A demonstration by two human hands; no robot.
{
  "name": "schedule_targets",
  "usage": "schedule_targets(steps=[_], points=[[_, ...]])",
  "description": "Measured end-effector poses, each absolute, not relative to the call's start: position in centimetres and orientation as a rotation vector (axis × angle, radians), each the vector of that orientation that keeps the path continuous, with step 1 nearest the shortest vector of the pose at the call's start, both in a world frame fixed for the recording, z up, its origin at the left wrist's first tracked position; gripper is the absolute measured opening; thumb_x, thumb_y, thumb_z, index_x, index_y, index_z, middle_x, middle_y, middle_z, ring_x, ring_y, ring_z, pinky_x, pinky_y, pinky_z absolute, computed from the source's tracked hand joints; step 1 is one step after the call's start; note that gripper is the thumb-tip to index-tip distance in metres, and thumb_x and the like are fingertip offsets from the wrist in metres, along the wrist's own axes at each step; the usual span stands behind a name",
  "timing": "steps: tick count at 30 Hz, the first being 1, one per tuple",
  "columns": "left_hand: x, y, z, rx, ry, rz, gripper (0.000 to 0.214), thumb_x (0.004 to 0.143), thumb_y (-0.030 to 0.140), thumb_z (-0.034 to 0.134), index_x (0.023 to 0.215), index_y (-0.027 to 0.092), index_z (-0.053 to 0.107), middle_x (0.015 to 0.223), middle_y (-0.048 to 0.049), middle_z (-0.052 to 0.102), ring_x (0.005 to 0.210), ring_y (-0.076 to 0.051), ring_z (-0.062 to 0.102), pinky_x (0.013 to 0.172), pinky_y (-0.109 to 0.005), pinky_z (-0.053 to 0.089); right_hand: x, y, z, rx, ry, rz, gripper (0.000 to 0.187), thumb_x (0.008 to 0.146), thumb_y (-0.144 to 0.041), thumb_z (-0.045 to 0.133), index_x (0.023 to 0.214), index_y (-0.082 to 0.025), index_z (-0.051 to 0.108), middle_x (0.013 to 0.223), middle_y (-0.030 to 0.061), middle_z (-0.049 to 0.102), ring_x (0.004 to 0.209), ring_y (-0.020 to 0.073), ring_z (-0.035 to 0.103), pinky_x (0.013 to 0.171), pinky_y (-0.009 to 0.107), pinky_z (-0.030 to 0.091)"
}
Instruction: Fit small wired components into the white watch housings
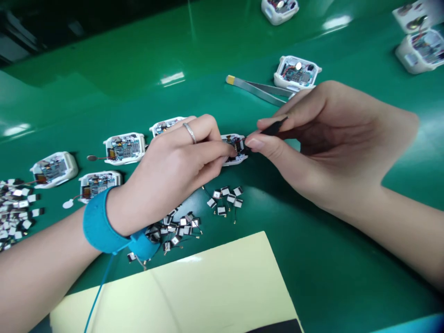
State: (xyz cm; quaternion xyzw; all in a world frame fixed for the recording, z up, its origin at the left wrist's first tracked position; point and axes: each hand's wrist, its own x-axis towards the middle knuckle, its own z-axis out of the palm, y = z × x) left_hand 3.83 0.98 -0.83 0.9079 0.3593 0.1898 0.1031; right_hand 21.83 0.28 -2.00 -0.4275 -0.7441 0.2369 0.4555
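Note:
My left hand (180,162), with a ring on one finger and a blue wrist strap (100,222) at the wrist, holds a small white open housing (235,141) with a circuit board inside by its edge. Its fingertips cover part of the housing. My right hand (312,138) pinches a slim black tool (274,128) between thumb and forefinger. The tool's tip reaches into the housing, though the contact point is hidden. Metal tweezers with a yellow-tipped end (260,89) lie on the green bench beyond my right fingers, near another open white housing (296,74).
Several open white housings with circuit boards (124,149) stand in a row on the green bench (69,92). Small wired silver-and-black cells (224,199) lie in loose groups, with a larger heap (14,212) at the left edge. A cream sheet (180,291) lies at the front.

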Motion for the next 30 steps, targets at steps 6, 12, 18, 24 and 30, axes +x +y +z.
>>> schedule_targets(steps=[6, 12, 18, 24, 30], points=[[3.81, 0.98, -0.83, 2.696, 1.053, 0.561, 0.014, 0.082, 0.023, 0.048, 0.073, 0.019, 0.059, 0.073, 0.0002, 0.054, 0.062, -0.01, 0.048, 0.055, -0.025, 0.037, 21.95, 0.33, -1.97, -1.054, -1.834, 0.591, 0.023, 0.069, -0.018, 0.064, 0.062, -0.02, 0.042, 0.062, -0.0049, 0.049, 0.074, 0.0081, 0.058, 0.062, 0.017, 0.051], [3.76, 1.0, -0.82, 2.686, 1.038, 0.55, 0.015, 0.082, 0.022, 0.048, 0.072, 0.019, 0.058, 0.074, 0.0, 0.054, 0.064, -0.011, 0.05, 0.055, -0.025, 0.038, 21.9, 0.37, -2.06, -1.037, -1.843, 0.582, 0.022, 0.068, -0.018, 0.065, 0.063, -0.02, 0.043, 0.063, -0.0054, 0.051, 0.073, 0.0097, 0.059, 0.058, 0.019, 0.052], [3.74, 1.03, -0.92, 2.685, 1.004, 0.577, 0.017, 0.083, 0.021, 0.046, 0.073, 0.017, 0.059, 0.073, -0.0008, 0.053, 0.064, -0.012, 0.049, 0.054, -0.026, 0.038, 21.91, 0.44, -2.27, -0.978, -1.873, 0.551, 0.02, 0.068, -0.015, 0.065, 0.064, -0.018, 0.045, 0.064, -0.0047, 0.053, 0.072, 0.0076, 0.059, 0.057, 0.015, 0.05], [3.7, 1.14, -0.98, 2.72, 0.992, 0.578, 0.02, 0.084, 0.021, 0.043, 0.071, 0.017, 0.058, 0.072, -0.0004, 0.052, 0.064, -0.012, 0.049, 0.057, -0.026, 0.04, 21.94, 0.62, -2.55, -0.911, -1.933, 0.406, 0.016, 0.07, -0.016, 0.063, 0.064, -0.018, 0.048, 0.061, -0.0041, 0.054, 0.066, 0.0096, 0.059, 0.054, 0.019, 0.049], [3.66, 1.11, -0.93, 2.715, 1.001, 0.562, 0.02, 0.084, 0.021, 0.042, 0.072, 0.018, 0.058, 0.073, -0.0007, 0.052, 0.065, -0.012, 0.049, 0.057, -0.027, 0.04, 21.57, 0.63, -2.4, -0.95, -1.985, 0.307, 0.017, 0.072, -0.017, 0.06, 0.062, -0.02, 0.046, 0.062, -0.004, 0.054, 0.059, 0.0094, 0.055, 0.051, 0.022, 0.047]])
